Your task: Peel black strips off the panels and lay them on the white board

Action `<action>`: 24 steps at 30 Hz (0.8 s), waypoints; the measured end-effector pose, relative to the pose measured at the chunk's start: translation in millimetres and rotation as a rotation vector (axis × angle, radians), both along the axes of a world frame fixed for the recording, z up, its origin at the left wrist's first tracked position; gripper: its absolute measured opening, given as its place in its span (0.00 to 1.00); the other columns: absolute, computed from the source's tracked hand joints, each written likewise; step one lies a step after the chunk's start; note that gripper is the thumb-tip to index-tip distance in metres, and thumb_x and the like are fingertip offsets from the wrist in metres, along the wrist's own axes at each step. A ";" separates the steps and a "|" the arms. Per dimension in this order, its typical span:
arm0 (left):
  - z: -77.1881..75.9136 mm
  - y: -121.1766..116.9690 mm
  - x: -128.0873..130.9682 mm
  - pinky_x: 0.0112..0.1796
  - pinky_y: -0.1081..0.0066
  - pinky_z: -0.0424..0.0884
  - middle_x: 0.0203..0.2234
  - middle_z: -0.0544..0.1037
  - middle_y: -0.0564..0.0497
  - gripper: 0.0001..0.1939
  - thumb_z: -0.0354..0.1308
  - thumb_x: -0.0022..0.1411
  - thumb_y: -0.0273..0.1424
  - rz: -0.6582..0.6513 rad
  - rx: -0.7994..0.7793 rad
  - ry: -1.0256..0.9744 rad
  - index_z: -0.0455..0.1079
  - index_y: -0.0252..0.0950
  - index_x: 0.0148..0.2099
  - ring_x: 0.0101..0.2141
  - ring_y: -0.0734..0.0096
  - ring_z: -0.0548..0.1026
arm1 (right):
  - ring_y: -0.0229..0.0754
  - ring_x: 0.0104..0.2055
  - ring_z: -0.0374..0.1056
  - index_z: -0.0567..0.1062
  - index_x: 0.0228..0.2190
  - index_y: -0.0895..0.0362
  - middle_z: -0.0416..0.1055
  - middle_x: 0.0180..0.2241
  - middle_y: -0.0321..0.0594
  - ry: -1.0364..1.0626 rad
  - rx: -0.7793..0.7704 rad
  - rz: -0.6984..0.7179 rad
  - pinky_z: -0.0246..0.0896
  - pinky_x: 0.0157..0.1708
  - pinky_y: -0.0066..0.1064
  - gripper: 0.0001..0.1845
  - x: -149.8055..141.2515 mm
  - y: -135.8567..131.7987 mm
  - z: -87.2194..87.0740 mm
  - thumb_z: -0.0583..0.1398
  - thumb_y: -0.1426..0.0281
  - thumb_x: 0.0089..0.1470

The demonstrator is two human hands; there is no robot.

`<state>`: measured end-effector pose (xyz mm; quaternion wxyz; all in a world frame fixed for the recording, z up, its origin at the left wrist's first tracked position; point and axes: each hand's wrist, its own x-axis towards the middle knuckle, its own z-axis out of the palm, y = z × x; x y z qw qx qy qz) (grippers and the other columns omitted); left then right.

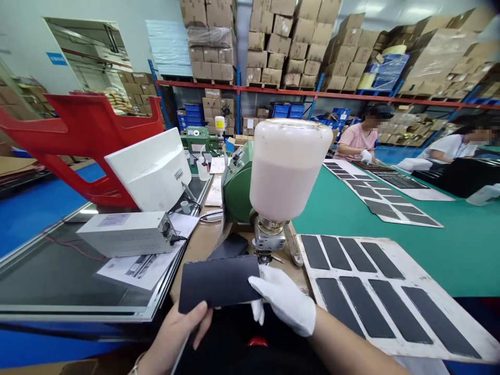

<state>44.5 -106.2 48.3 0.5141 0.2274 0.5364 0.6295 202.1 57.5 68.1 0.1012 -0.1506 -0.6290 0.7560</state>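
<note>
Head view: a matte black rectangular panel [219,284] is held level just in front of a green bench machine [236,190] topped by a translucent pink-filled reservoir [287,166]. A white-gloved right hand [283,299] pinches one end, thumb above, fingers beneath; a bare left hand [183,333] pinches the other, a steady grip by the ends.

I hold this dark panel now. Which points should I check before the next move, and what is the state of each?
1. Grip on the dark panel: ok, both hands are on it.
2. Glove on the right hand: ok, it is white and covers the hand.
3. Left hand: not ok, it is bare and touches the panel.
4. Panel surface clean: cannot tell.
5. Bottle on the machine: ok, upright.
6. Dark strips on the white board: ok, lying apart in two rows.
</note>
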 end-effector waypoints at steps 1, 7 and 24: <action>-2.4 5.0 4.7 0.22 0.73 0.62 0.07 0.63 0.57 0.13 0.61 0.53 0.40 0.005 0.001 0.035 0.71 0.35 0.31 0.14 0.75 0.61 | 0.36 0.16 0.64 0.71 0.29 0.59 0.69 0.15 0.34 -0.030 0.048 0.043 0.59 0.20 0.26 0.19 10.3 7.3 -0.5 0.54 0.54 0.54; 2.5 63.0 28.3 0.12 0.79 0.48 0.15 0.71 0.57 0.21 0.62 0.50 0.33 -0.222 -0.007 0.047 0.67 0.35 0.47 0.09 0.83 0.57 | 0.43 0.30 0.71 0.74 0.34 0.60 0.74 0.23 0.42 -0.076 0.176 -0.159 0.64 0.37 0.37 0.30 72.5 42.9 -20.5 0.43 0.51 0.60; 32.7 82.7 28.9 0.12 0.81 0.50 0.12 0.63 0.59 0.08 0.58 0.55 0.34 -0.114 -0.012 -0.026 0.66 0.35 0.29 0.11 0.83 0.56 | 0.47 0.54 0.62 0.73 0.45 0.51 0.69 0.50 0.41 -0.044 0.246 -0.251 0.56 0.55 0.42 0.23 18.9 11.6 11.6 0.51 0.51 0.56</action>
